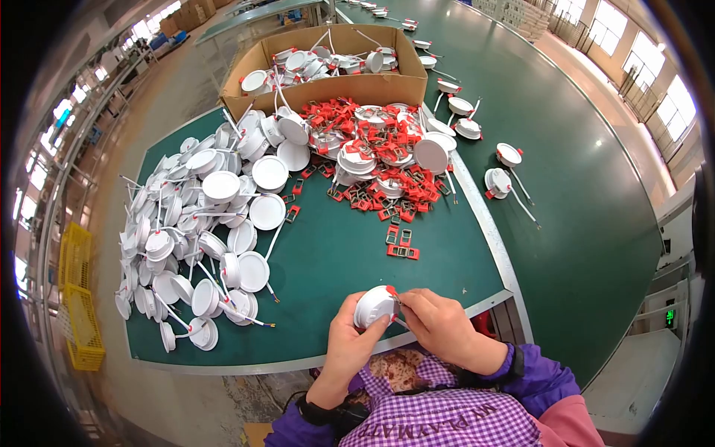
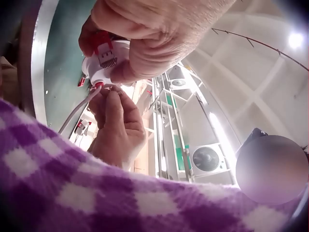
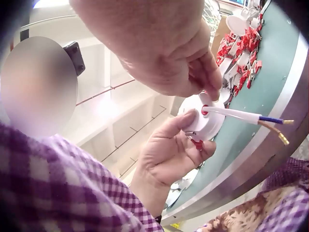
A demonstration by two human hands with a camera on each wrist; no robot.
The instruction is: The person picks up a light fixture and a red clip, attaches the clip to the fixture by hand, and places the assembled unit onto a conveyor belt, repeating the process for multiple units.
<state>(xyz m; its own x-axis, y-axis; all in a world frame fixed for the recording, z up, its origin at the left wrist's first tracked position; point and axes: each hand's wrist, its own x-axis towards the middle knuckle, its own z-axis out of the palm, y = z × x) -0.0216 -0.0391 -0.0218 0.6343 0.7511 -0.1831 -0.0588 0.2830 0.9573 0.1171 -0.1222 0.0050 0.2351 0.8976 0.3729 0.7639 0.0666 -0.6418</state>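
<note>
Left hand [image 1: 348,341]: curled round a white round downlight [image 1: 372,308], thumb on its back.
Right hand [image 1: 441,325]: thumb and fingers pinching a small metal piece [image 2: 119,90] at the downlight's back; the fingertips hide most of it.
Downlight in hand: held tilted above the near edge of the green worktop [image 1: 320,261].
Red spring clip [image 2: 102,46]: on the side of that downlight, beside the left fingers.
White cable [image 3: 234,114]: leaving the downlight's back through a red collar, ending in one blue and one brown wire.
Loose red clips [image 1: 403,252]: a few just beyond the hands, near the heap of clips [image 1: 417,195] strewn among downlights farther off.
Downlight pile [image 1: 222,186]: spread over the left of the worktop, cables poking out.
Cardboard box [image 1: 342,92]: at the far end, holding more downlights.
Green conveyor [image 1: 573,238]: right of the worktop, past a metal rail [image 1: 480,201], with clipped downlights [image 1: 509,154] in a row running far.
</note>
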